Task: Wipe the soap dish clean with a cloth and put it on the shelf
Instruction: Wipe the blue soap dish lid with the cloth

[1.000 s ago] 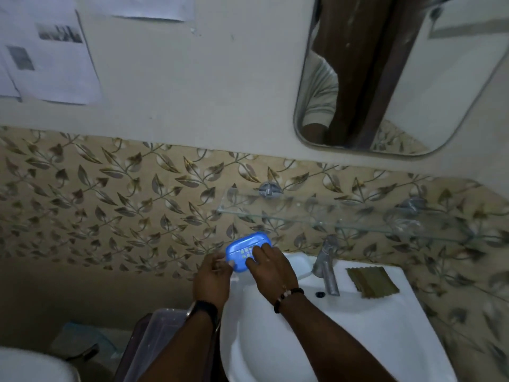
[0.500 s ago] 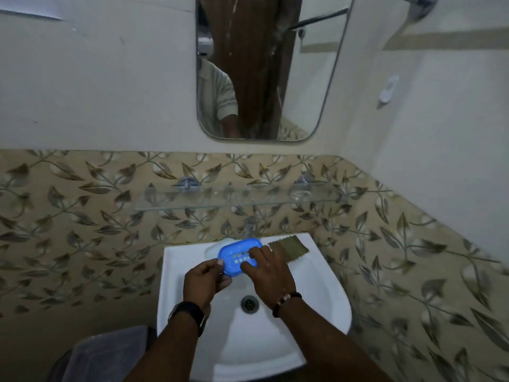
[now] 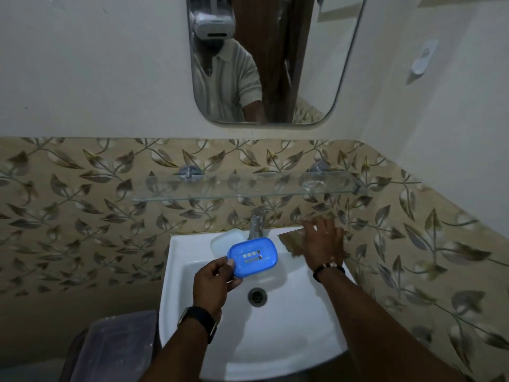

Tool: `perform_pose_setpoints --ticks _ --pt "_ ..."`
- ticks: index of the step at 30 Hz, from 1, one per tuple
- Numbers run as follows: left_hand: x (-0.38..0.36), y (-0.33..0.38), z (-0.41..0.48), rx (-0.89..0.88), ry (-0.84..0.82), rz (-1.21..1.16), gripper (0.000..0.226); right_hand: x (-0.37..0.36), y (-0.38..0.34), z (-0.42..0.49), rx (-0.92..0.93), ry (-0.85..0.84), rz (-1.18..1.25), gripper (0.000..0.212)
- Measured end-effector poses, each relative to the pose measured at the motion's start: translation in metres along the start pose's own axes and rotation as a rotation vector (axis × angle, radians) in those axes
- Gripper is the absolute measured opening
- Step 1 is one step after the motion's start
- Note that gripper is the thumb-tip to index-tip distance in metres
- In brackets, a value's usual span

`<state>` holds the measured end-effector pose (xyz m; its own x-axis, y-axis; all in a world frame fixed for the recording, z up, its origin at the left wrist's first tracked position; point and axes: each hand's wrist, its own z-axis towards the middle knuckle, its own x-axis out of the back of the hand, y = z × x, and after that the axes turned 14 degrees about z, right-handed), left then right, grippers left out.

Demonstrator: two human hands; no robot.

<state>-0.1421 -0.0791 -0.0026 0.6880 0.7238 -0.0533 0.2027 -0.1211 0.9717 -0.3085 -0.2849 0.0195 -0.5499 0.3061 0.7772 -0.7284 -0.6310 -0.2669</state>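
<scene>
Now soap dish in left hand, long axis left-right.

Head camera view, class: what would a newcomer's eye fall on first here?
The bright blue plastic soap dish, pinched at its near end by the left hand above the white ceramic basin. Next, the right hand spread over the brown zigzag-edged cloth on the basin's back right rim. Above hangs the bare glass shelf.

L hand fingers pinched shut, palm up; R hand reaching fwd, fingers spread, palm down
</scene>
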Motion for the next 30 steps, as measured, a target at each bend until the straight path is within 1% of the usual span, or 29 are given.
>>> perform_pose_setpoints --ticks 3,6,7,9,11,13,14,17,19,22,24,26,27,28,30 --pt "-0.004 -0.002 -0.002 0.006 0.019 -0.007 0.017 -0.025 0.019 0.003 -0.076 -0.091 -0.036 0.022" --pt "-0.01 -0.005 -0.003 0.005 0.026 -0.003 0.018 -0.046 0.033 0.01 -0.191 -0.257 -0.048 0.017" --pt "-0.012 -0.006 -0.003 0.005 0.03 0.0 0.018 -0.053 0.036 0.012 -0.214 -0.313 -0.053 0.018" --pt "-0.014 -0.009 -0.001 0.007 0.044 0.005 0.018 -0.068 0.043 0.016 -0.241 -0.391 -0.072 0.03" --pt "-0.015 -0.01 -0.001 0.006 0.052 0.011 0.018 -0.081 0.047 0.019 -0.271 -0.428 -0.072 0.044" --pt "-0.017 -0.012 0.001 0.005 0.065 0.015 0.017 -0.093 0.048 0.02 -0.307 -0.467 -0.032 0.052" --pt "-0.018 -0.012 0.001 0.005 0.071 0.015 0.017 -0.097 0.046 0.019 -0.315 -0.49 -0.024 0.052" --pt "-0.019 -0.012 0.002 0.005 0.083 0.015 0.015 -0.105 0.041 0.017 -0.288 -0.546 -0.064 0.041" --pt "-0.02 -0.01 0.002 0.001 0.087 0.002 0.014 -0.106 0.04 0.017 -0.275 -0.539 -0.085 0.036" --pt "-0.022 -0.007 0.003 0.0 0.082 -0.015 0.015 -0.105 0.044 0.017 -0.242 -0.489 -0.12 0.035" --pt "-0.023 -0.005 0.004 0.004 0.082 -0.025 0.015 -0.102 0.046 0.018 -0.211 -0.524 -0.133 0.032" --pt "-0.024 -0.004 0.005 0.01 0.091 -0.04 0.015 -0.094 0.043 0.016 -0.247 -0.532 -0.109 0.022" --pt "-0.024 -0.003 0.006 0.012 0.095 -0.052 0.015 -0.089 0.042 0.015 -0.291 -0.47 -0.061 0.013" --pt "-0.024 -0.002 0.006 0.01 0.097 -0.061 0.015 -0.084 0.04 0.012 -0.331 -0.363 0.026 0.004" --pt "-0.023 0.001 0.006 0.002 0.1 -0.068 0.015 -0.071 0.035 0.003 -0.384 -0.119 0.26 0.013"
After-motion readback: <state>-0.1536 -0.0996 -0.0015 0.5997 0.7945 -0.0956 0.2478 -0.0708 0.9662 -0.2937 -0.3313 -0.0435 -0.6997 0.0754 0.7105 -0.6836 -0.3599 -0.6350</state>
